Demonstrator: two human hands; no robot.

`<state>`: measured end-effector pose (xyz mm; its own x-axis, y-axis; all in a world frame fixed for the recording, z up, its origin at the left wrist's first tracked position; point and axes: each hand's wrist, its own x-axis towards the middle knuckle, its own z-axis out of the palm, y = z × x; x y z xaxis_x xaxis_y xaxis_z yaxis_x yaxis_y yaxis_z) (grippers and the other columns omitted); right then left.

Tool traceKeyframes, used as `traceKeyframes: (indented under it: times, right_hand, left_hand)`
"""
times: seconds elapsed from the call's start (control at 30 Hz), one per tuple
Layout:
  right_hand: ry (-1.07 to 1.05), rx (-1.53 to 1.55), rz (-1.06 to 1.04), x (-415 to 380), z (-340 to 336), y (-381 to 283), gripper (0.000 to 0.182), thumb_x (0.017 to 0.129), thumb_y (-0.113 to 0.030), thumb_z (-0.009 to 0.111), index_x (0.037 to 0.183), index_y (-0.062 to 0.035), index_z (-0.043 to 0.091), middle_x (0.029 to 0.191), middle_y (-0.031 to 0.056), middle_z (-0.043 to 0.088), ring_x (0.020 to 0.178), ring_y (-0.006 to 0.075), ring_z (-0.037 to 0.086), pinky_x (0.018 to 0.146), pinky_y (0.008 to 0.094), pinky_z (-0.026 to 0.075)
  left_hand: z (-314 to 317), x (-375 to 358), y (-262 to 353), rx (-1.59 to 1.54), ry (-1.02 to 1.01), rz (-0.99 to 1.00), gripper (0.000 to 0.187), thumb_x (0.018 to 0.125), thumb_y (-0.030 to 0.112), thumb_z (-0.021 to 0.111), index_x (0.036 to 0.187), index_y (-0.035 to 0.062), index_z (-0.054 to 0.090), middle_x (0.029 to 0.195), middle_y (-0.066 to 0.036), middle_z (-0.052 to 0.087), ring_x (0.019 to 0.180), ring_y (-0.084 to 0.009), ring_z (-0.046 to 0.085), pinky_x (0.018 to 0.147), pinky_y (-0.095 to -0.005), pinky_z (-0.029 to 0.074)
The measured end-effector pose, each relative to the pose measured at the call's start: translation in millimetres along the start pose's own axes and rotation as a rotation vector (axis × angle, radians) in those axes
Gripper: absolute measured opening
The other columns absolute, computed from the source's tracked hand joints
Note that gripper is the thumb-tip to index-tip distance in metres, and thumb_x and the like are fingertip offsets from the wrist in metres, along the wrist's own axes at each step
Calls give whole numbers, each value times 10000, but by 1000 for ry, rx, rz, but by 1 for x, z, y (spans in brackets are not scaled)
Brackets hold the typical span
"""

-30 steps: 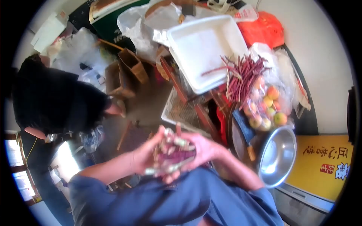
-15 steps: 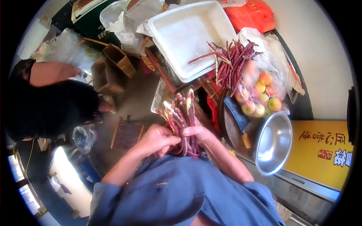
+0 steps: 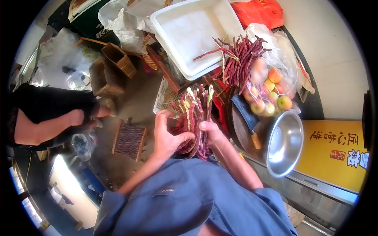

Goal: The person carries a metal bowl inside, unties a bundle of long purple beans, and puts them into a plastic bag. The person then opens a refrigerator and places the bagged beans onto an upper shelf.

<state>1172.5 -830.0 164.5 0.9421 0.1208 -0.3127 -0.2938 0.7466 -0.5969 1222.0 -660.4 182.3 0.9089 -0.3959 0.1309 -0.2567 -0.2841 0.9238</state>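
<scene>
A bundle of dark red long beans (image 3: 191, 122) stands upright in front of my chest, its pale and reddish ends pointing up. My right hand (image 3: 214, 135) is wrapped round the bundle's right side, the thumb pressed across the beans. At the left side, my left hand (image 3: 167, 133) is open, with thumb and fingers spread apart in a curve. Its thumb tip touches or nearly touches the beans. More long beans (image 3: 242, 59) lie in a loose heap beyond, by the corner of the white plastic tub (image 3: 197, 35).
A cleaver (image 3: 246, 114) rests on a round board (image 3: 236, 131), beside a steel bowl (image 3: 284, 143). Apples (image 3: 271, 84) sit in a clear bag. A yellow box (image 3: 334, 157) is at the right. Another person in black (image 3: 51, 108) is at the left, near a low woven stool (image 3: 130, 140).
My left hand has gone from a closed pinch on the beans to spread fingers. The bundle has shifted slightly right and its ends have moved. The person at the left has changed posture.
</scene>
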Motion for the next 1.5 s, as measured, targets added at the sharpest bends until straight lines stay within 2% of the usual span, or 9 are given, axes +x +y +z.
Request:
traceKeyframes:
  times: [0.13, 0.5, 0.67, 0.8, 0.93, 1.07, 1.2, 1.43, 1.5]
  right_hand:
    - [-30, 60, 11, -1, 3, -1, 806, 683, -237, 711, 1371, 2, 365, 1202, 145, 570, 1085, 244, 571, 976, 368, 458]
    - [235, -406, -164, 21, 69, -45, 626, 742, -231, 738, 1252, 34, 490, 1167, 107, 594, 1049, 183, 557, 951, 307, 417]
    - [225, -553, -236, 41, 74, -63, 736, 749, -280, 777, 1292, 67, 422, 1179, 140, 593, 1080, 208, 564, 972, 333, 421]
    - [126, -672, -213, 51, 84, -77, 729, 802, -230, 730, 1362, 51, 359, 1283, 151, 530, 1183, 213, 499, 1032, 343, 373]
    - [4, -866, -250, 63, 86, -82, 704, 819, -253, 691, 1367, 47, 366, 1280, 151, 538, 1171, 215, 508, 1028, 338, 374]
    - [181, -1338, -172, 84, 74, -81, 688, 802, -421, 674, 1292, 24, 486, 1210, 175, 594, 1145, 249, 542, 1010, 332, 381]
    - [42, -1308, -133, 94, 91, -94, 903, 790, -638, 593, 1350, 43, 398, 1246, 223, 552, 1187, 301, 514, 1028, 347, 362]
    - [121, -1361, -163, 111, 98, -101, 855, 795, -622, 593, 1294, 61, 464, 1220, 228, 565, 1151, 299, 536, 1002, 353, 381]
    - [258, -1385, -279, 119, 92, -99, 954, 733, -710, 569, 1201, 118, 500, 1143, 328, 562, 1107, 417, 550, 969, 419, 403]
  left_hand:
    - [14, -6, -2, -783, -246, -395, 864, 724, 260, 819, 1377, -3, 319, 1253, -159, 512, 1161, -225, 513, 1000, -342, 409]
    - [9, 33, 3, -824, -401, -293, 1091, 635, 555, 816, 1406, -6, 285, 1343, -133, 437, 1239, -237, 429, 1033, -354, 360]
    - [19, 54, 11, -1006, -277, -330, 761, 716, 209, 806, 1338, 18, 411, 1260, -112, 515, 1163, -222, 507, 998, -359, 421]
    - [22, 63, 3, -1114, -238, -320, 724, 711, 109, 800, 1322, 31, 420, 1231, -106, 527, 1141, -219, 524, 977, -357, 442]
    - [20, 61, 1, -1146, -161, -356, 729, 704, 79, 795, 1323, 37, 413, 1210, -98, 533, 1117, -215, 536, 965, -359, 452]
    - [13, 71, -4, -1265, -136, -333, 693, 709, 106, 790, 1300, 49, 433, 1186, -86, 553, 1071, -209, 562, 927, -349, 476]
    - [1, 89, -17, -1245, -145, -357, 564, 768, 144, 732, 1263, 41, 481, 1128, -92, 608, 1008, -220, 607, 892, -357, 502]
    - [-15, 105, -13, -1332, -247, -437, 437, 773, 165, 734, 1150, 3, 585, 1074, -113, 654, 980, -236, 625, 915, -369, 492]
    - [-14, 112, -6, -1287, -285, -449, 438, 770, 157, 736, 1147, -11, 588, 1073, -125, 655, 983, -244, 625, 925, -371, 487]
